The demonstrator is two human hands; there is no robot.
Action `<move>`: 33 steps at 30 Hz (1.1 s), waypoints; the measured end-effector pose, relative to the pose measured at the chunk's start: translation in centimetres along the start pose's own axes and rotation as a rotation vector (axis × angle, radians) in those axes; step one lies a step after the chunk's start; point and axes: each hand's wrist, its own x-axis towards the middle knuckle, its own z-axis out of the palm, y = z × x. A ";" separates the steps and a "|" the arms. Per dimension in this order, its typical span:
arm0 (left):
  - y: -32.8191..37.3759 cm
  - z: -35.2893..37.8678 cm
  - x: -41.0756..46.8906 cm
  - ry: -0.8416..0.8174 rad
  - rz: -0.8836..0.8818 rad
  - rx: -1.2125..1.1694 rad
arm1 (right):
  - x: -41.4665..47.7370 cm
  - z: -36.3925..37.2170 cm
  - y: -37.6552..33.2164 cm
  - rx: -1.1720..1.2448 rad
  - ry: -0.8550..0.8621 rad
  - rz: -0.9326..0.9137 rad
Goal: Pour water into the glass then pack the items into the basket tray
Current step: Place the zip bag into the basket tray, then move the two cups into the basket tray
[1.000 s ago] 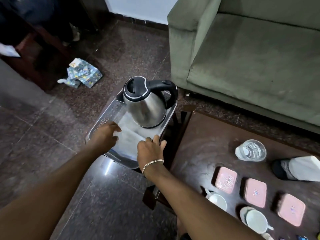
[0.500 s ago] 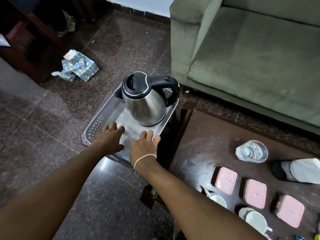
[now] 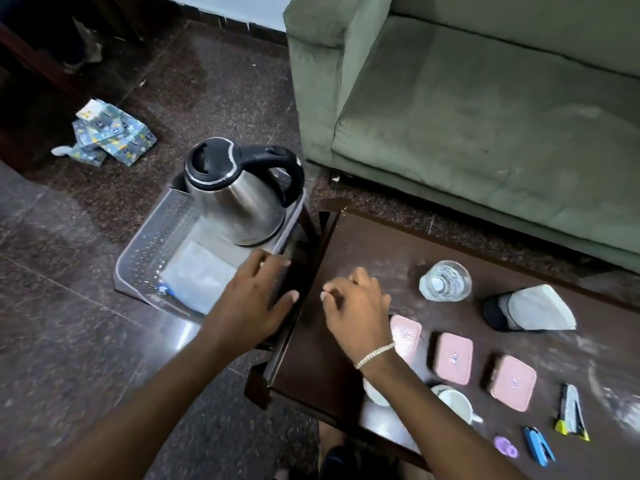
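Packing looks to be the step in hand: the basket tray point(image 3: 145, 268) left of the counter point(image 3: 346, 258) already carries the kettle point(image 3: 235, 199). Nearest the water-filled glass point(image 3: 445, 281), the right hand point(image 3: 360, 303) hovers loosely curled and empty; left hand point(image 3: 256, 299) likewise empty. Next, lifting the glass level seems called for.

The kettle point(image 3: 239, 199) stands at the far end of the basket tray point(image 3: 152, 251), left of the table point(image 3: 346, 341). On the table, the glass point(image 3: 445, 281) sits behind three boxes point(image 3: 453, 358); two cups point(image 3: 455, 405), apparently, lie nearer. A sofa point(image 3: 485, 116) stands behind.
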 end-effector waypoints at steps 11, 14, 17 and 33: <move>8.9 15.1 -3.5 -0.458 0.090 0.213 | -11.1 -3.5 15.6 0.083 0.036 0.333; 9.9 17.4 -4.5 -0.519 0.055 0.307 | -13.8 -3.7 18.2 0.020 0.032 0.394; 11.0 18.7 -5.5 -0.510 -0.048 0.363 | -16.1 -3.3 19.6 -0.059 0.020 0.469; 13.5 23.7 -8.5 -0.386 -0.450 0.245 | -17.1 1.3 21.1 -0.062 -0.046 0.687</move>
